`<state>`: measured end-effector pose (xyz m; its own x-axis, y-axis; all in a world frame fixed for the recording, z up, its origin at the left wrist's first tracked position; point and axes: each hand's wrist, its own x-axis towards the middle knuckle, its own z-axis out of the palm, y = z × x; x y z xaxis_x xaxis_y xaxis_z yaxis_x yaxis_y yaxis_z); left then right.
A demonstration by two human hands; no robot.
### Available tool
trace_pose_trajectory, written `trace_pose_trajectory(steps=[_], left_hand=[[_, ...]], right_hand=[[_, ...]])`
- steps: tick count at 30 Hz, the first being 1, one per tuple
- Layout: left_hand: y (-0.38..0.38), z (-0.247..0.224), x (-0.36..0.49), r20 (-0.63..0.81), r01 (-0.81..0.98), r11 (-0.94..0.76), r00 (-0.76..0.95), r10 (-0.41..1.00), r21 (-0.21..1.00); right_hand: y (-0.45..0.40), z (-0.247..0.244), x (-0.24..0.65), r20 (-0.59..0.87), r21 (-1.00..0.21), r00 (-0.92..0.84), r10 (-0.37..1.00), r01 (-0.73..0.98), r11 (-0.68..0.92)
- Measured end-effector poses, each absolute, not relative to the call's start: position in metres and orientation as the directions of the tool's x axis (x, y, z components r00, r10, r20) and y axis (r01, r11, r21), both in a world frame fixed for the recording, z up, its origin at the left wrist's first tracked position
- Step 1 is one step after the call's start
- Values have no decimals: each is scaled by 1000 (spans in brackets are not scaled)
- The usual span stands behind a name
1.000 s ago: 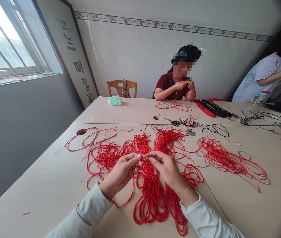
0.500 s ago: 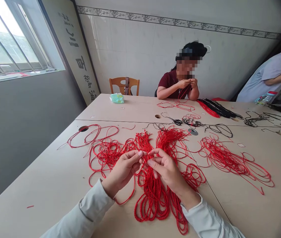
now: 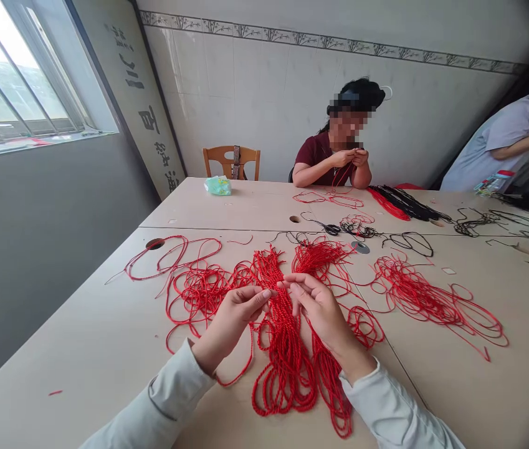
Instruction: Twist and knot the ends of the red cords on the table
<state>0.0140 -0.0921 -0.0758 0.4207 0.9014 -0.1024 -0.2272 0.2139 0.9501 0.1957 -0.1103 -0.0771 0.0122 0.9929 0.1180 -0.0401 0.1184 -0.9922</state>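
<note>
My left hand (image 3: pixel 240 312) is closed in a pinch over the left side of a bundle of twisted red cords (image 3: pixel 287 368), with a bit of red cord at its fingertips. My right hand (image 3: pixel 318 305) hovers just right of it, thumb and fingers close around something too small to make out against the red behind. A small gap separates the two hands. Loose red cord (image 3: pixel 203 290) lies tangled left of my hands, and a second red bundle (image 3: pixel 332 374) runs below my right wrist.
Another red cord heap (image 3: pixel 423 296) lies at the right. Black scissors (image 3: pixel 331 229), black cords (image 3: pixel 409 202) and a green packet (image 3: pixel 218 185) are farther back. Across the table (image 3: pixel 105 349) sits a person (image 3: pixel 324 149) handling red cord; another person (image 3: pixel 498 140) is at far right.
My hands have moved slightly apart; my right hand has shifted up and to the right, its fingers straighter. The whole view has shifted a little.
</note>
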Motion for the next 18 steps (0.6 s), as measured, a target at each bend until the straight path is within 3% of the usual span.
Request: trace_pose_trajectory(steps=[9,18], left_hand=[[-93,-77,15,-151,-198,277,488,860,940],[-93,-82,18,-129,-105,212,518,845,972]], right_hand=[[-111,-68,198,32,-982,-27,999,-189,26],[-119,-57,190,-64,-904,-183,981,-406,-135]])
